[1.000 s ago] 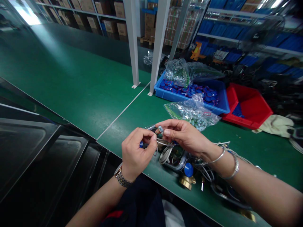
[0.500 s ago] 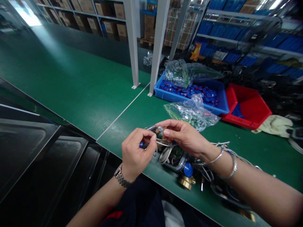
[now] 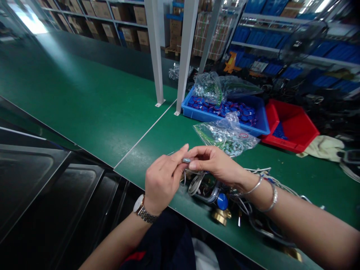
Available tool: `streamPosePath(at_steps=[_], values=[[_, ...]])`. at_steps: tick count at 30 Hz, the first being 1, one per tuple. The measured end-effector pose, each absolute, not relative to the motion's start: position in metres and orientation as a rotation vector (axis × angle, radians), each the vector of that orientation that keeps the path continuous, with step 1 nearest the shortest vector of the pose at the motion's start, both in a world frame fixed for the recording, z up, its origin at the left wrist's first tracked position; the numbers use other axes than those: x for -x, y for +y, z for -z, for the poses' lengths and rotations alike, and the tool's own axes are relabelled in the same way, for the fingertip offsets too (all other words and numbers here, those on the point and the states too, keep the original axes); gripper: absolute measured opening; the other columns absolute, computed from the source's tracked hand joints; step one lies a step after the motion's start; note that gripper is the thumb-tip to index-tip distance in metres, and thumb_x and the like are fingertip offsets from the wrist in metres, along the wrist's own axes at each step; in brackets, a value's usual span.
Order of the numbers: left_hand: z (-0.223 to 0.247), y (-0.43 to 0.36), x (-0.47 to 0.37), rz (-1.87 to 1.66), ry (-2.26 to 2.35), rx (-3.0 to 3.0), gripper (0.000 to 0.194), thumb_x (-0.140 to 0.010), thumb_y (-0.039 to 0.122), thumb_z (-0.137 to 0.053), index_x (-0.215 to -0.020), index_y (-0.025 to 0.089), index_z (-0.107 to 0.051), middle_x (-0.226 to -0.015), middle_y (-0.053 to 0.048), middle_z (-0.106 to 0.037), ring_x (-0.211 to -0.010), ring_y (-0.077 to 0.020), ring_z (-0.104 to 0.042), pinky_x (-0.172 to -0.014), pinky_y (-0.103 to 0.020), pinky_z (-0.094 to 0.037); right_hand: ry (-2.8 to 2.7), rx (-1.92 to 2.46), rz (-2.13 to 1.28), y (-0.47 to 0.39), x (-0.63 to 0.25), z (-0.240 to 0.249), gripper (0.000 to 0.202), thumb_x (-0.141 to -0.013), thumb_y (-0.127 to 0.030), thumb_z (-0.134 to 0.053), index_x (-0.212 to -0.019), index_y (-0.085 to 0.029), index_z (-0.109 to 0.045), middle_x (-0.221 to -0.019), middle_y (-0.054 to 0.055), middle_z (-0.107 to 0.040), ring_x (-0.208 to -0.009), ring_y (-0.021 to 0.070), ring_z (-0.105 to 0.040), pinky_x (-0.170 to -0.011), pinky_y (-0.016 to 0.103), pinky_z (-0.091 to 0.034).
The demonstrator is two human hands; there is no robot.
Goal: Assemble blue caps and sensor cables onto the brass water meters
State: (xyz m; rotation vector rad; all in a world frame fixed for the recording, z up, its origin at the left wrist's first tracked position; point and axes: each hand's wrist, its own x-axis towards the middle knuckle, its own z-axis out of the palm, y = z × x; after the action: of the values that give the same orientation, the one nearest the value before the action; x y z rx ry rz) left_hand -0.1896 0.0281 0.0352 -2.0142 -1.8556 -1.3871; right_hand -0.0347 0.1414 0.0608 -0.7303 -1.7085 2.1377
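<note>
A small pale-blue-grey piece (image 3: 186,160) lies between the fingertips of both hands, above the bench. My right hand (image 3: 209,162) pinches it from the right with thumb and fingers. From the left, my left hand (image 3: 164,172) closes against it, fingers pressed together and fairly straight over the thumb; what lies inside that grip is hidden. Below the hands are a coiled white cable (image 3: 195,184) and grey metal-framed parts. Nearer the bench edge is a brass fitting (image 3: 221,216) with a blue round cap (image 3: 222,201) above it.
Beyond my hands lies a clear bag (image 3: 227,137) of small pale-blue pieces. Behind it stands a blue tray (image 3: 225,122) of blue discs, beside a red bin (image 3: 302,127). White posts (image 3: 185,56) rise from the green bench (image 3: 135,123). A screwdriver-like tool (image 3: 239,219) lies near the brass fitting.
The left hand has turned, its fingers straightening over the thumb. The pale-blue piece has tipped to lie nearly level, and the copper-coloured ends seen beside it are now hidden.
</note>
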Motion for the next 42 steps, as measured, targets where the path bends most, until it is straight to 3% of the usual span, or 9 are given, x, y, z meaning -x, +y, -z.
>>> streamPosePath(at_steps=[3, 9, 13, 20, 25, 27, 32, 39, 42], values=[[-0.037, 0.029, 0.194, 1.177, -1.844, 2.037, 0.033, -0.093, 0.018, -0.064, -0.124, 0.026, -0.067, -0.093, 0.0, -0.077, -0.081, -0.019, -0.065, -0.076, -0.037, -0.048, -2.052, 0.737, -1.744, 0.14, 0.034, -0.063, 0.029, -0.083, -0.042, -0.078, -0.088, -0.018, -0.062, -0.076, -0.001, -0.062, -0.067, 0.0127, -0.053, -0.064, 0.028, -0.043], [-0.042, 0.025, 0.197, 1.296, -1.926, 1.974, 0.015, -0.092, 0.023, -0.068, -0.105, 0.022, -0.074, -0.09, -0.001, -0.076, -0.081, -0.018, -0.065, -0.08, -0.036, -0.048, -2.766, 0.348, -0.254, 0.138, 0.032, -0.072, 0.022, -0.104, -0.027, -0.042, -0.102, -0.016, -0.061, -0.096, 0.009, -0.061, -0.087, 0.0216, -0.047, -0.075, 0.036, -0.04], [-0.045, 0.023, 0.201, 1.342, -1.968, 2.14, 0.02, -0.096, 0.021, -0.061, -0.112, 0.021, -0.073, -0.094, -0.003, -0.075, -0.086, -0.0176, -0.065, -0.083, -0.036, -0.048, -2.795, 0.249, 0.12, 0.136, 0.033, -0.075, 0.023, -0.103, -0.023, -0.039, -0.097, -0.019, -0.061, -0.097, 0.009, -0.06, -0.085, 0.0225, -0.045, -0.071, 0.037, -0.038], [-0.062, 0.018, 0.201, 1.189, -1.967, 2.14, 0.02, -0.096, 0.019, -0.059, -0.107, 0.027, -0.074, -0.092, 0.001, -0.078, -0.093, -0.0204, -0.064, -0.105, -0.051, -0.035, -2.607, 0.398, -0.065, 0.117, 0.037, -0.084, 0.015, -0.097, -0.022, -0.048, -0.089, -0.017, -0.059, -0.115, 0.013, -0.054, -0.112, 0.0277, -0.041, -0.096, 0.043, -0.04], [-0.068, 0.015, 0.194, 1.113, -1.806, 1.803, 0.013, -0.091, 0.024, -0.069, -0.098, 0.032, -0.076, -0.086, 0.005, -0.079, -0.094, -0.024, -0.066, -0.108, -0.058, -0.023, -2.547, 0.723, -0.521, 0.106, 0.049, -0.091, 0.037, -0.103, -0.017, -0.032, -0.07, -0.019, -0.049, -0.083, 0.005, -0.053, -0.087, 0.0199, -0.045, -0.085, 0.038, -0.041], [-0.067, 0.015, 0.198, 1.097, -1.777, 1.737, 0.014, -0.09, 0.024, -0.07, -0.099, 0.033, -0.076, -0.087, 0.004, -0.079, -0.095, -0.0254, -0.065, -0.107, -0.059, -0.023, -2.564, 0.718, -0.456, 0.106, 0.051, -0.093, 0.033, -0.104, -0.022, -0.034, -0.077, -0.019, -0.053, -0.087, 0.006, -0.055, -0.089, 0.021, -0.046, -0.087, 0.039, -0.04], [-0.067, 0.017, 0.206, 1.099, -1.86, 1.866, 0.014, -0.092, 0.025, -0.066, -0.1, 0.031, -0.076, -0.088, 0.001, -0.079, -0.098, -0.0276, -0.061, -0.098, -0.056, -0.031, -2.55, 0.466, 0.115, 0.11, 0.051, -0.094, 0.017, -0.1, -0.022, -0.043, -0.099, -0.02, -0.06, -0.12, 0.014, -0.055, -0.123, 0.0304, -0.036, -0.101, 0.046, -0.033], [-0.059, 0.024, 0.203, 1.073, -1.747, 1.693, 0.013, -0.09, 0.025, -0.07, -0.098, 0.034, -0.075, -0.088, 0.006, -0.08, -0.102, -0.0285, -0.063, -0.104, -0.059, -0.024, -2.643, 0.797, -0.155, 0.115, 0.068, -0.089, 0.029, -0.103, -0.021, -0.033, -0.083, -0.018, -0.054, -0.083, 0.008, -0.056, -0.081, 0.0221, -0.042, -0.084, 0.04, -0.036], [-0.057, 0.026, 0.209, 1.066, -1.762, 1.678, 0.014, -0.09, 0.026, -0.071, -0.1, 0.035, -0.075, -0.09, 0.005, -0.08, -0.102, -0.0287, -0.062, -0.103, -0.059, -0.024, -2.669, 0.731, -0.238, 0.12, 0.064, -0.091, 0.034, -0.106, -0.027, -0.028, -0.089, -0.017, -0.056, -0.087, 0.008, -0.058, -0.083, 0.0216, -0.044, -0.083, 0.038, -0.036]])
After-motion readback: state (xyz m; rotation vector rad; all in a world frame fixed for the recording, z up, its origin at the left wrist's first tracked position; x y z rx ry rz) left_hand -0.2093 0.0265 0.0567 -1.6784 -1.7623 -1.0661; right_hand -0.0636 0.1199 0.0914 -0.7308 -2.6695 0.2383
